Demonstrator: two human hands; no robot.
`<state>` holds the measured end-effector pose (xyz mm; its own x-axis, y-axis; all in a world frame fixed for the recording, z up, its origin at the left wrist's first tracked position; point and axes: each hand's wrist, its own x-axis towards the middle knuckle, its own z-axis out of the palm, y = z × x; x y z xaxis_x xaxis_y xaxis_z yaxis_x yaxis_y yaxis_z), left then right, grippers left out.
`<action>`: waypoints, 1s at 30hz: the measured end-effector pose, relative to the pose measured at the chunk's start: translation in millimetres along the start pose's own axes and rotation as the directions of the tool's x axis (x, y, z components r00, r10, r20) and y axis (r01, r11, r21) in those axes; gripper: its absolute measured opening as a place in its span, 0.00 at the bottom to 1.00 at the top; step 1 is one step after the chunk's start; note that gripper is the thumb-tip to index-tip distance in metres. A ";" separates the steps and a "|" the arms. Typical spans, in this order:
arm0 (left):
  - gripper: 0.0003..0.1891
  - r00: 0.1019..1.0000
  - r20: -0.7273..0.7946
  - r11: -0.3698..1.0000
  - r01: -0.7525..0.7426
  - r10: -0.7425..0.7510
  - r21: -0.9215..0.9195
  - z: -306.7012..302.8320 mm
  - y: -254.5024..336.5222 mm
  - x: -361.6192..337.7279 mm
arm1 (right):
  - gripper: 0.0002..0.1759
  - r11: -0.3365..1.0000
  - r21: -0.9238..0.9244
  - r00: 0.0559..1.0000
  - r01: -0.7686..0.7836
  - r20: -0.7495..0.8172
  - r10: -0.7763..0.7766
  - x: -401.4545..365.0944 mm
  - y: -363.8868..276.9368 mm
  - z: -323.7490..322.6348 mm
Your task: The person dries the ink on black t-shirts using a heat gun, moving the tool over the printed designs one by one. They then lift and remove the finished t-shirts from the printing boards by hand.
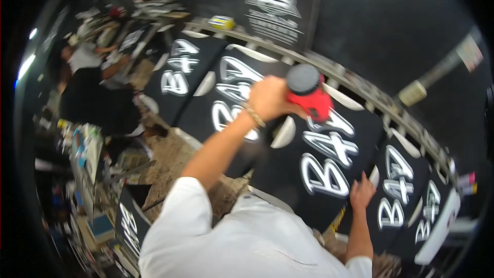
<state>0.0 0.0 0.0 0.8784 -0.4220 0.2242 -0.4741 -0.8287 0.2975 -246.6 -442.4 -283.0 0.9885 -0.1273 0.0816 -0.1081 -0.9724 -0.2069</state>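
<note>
In my left hand [268, 97] is a red handheld tool [316, 104] with a round dark grey end, gripped above the row of black shirts; its exact kind is blurred. Below it lies a black shirt [288, 170] stretched flat on a board, printed with large white outlined letters [325, 175]. My right hand [362, 193] rests at this shirt's right edge, index finger stretched out. Just beyond that hand is another printed black shirt [395, 188]. To the left, a similar shirt [237, 90] is partly covered by my left forearm.
A metal rail [355, 78] runs along the boards' far ends, with a yellow roll [222, 22] on it. More printed shirts lie at both ends of the row. A person in black [95, 100] stands at left beside a cluttered bench [85, 159]. A dark wall rises behind.
</note>
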 end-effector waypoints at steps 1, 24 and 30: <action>0.35 0.999 0.030 0.996 -0.037 0.040 -0.075 12.0 12.9 2.3 | 0.32 0.996 -0.059 0.998 -0.063 0.022 0.064 -38.0 11.6 -32.0; 0.32 0.992 0.080 0.970 -0.113 0.098 0.214 105.3 -25.3 95.2 | 0.28 1.000 0.010 0.996 -0.004 -0.087 0.004 -17.8 29.6 3.8; 0.34 0.993 0.114 0.953 -0.071 0.038 0.294 100.7 -28.6 96.2 | 0.28 0.999 0.037 0.996 -0.003 -0.085 0.006 -17.7 30.5 4.1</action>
<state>104.1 -53.9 -80.4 0.8607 -0.4928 0.1279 -0.4963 -0.8681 -0.0052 -267.0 -469.0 -294.8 0.9753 -0.1491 0.1631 -0.1068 -0.9642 -0.2429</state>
